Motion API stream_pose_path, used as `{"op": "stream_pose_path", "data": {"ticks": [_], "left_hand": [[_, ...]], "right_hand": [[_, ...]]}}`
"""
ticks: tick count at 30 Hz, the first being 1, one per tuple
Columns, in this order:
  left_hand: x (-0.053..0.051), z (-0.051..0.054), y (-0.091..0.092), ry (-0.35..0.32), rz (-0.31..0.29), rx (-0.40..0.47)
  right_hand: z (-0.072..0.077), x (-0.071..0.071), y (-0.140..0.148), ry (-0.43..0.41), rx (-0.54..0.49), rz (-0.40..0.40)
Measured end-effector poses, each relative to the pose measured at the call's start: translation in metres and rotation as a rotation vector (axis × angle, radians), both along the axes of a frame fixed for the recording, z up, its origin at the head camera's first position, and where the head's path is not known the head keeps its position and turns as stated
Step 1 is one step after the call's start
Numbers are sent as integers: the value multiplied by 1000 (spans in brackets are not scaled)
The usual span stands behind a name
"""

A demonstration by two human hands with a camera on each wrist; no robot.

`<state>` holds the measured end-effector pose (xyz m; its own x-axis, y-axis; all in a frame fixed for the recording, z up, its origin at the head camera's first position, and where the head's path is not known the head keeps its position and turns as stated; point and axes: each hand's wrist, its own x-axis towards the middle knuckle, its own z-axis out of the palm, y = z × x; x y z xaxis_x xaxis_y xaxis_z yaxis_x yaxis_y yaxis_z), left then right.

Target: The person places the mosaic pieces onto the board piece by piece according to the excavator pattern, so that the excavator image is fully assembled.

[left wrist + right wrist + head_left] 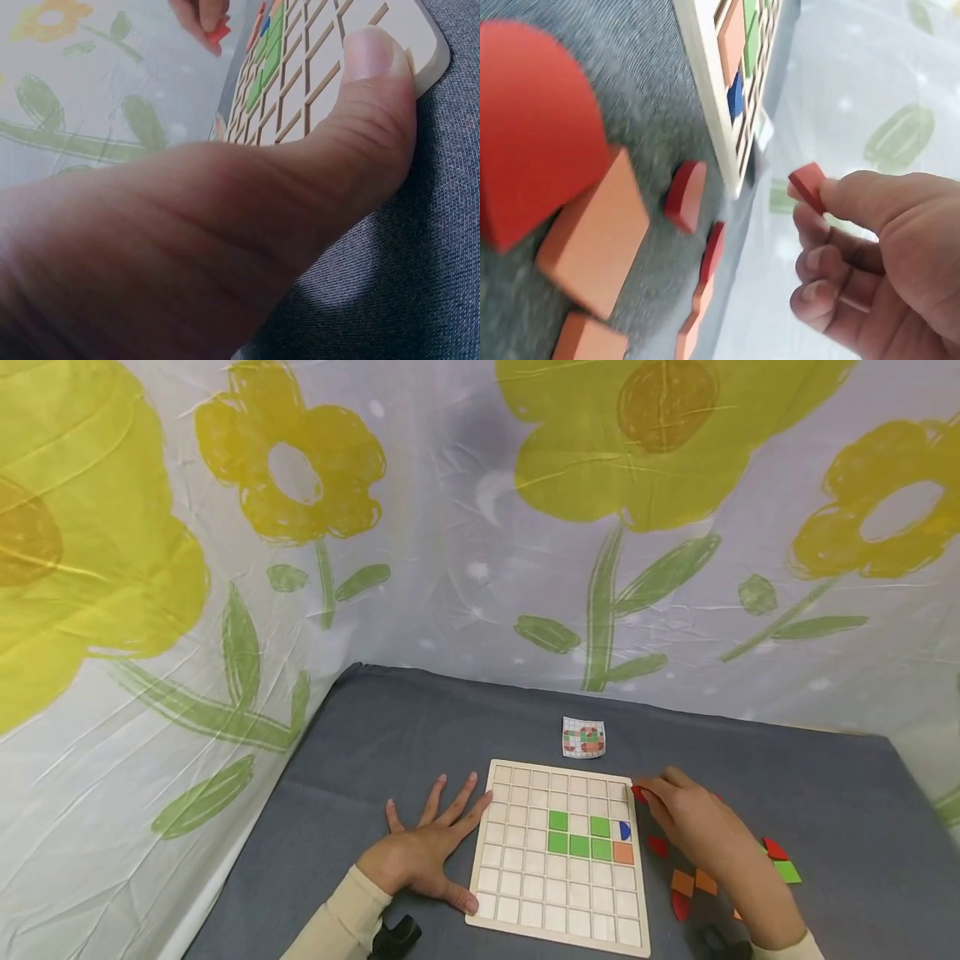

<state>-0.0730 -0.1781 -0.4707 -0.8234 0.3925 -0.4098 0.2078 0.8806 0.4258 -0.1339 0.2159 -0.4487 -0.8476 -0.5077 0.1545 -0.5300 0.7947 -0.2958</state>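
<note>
A wooden grid board [555, 893] lies on the dark cloth. In its cells are several green squares [579, 846], an orange square [623, 852] and a blue half-round piece [625, 831]. My left hand [427, 856] is spread at the board's left side, the thumb [375, 97] resting on its near-left corner and a fingertip at its left edge. My right hand [705, 827], just past the board's far-right corner, pinches a small red piece [808, 186] between thumb and index finger, above the cloth.
A small printed pattern card [583, 738] lies beyond the board. Loose red, orange and green pieces, among them an orange one [682, 883] and a green one [787, 871], lie right of the board. A flowered curtain [450, 568] hangs behind the table.
</note>
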Motion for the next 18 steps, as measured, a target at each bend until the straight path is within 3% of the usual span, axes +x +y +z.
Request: {"op": "stream_pose_path", "data": {"ticks": [7, 18], "left_hand": [[1, -1, 1, -5, 1, -1], [0, 1, 1, 3, -3, -7]], "right_hand": [[1, 1, -18, 6, -65, 35], [-1, 3, -49, -41, -63, 133]]}}
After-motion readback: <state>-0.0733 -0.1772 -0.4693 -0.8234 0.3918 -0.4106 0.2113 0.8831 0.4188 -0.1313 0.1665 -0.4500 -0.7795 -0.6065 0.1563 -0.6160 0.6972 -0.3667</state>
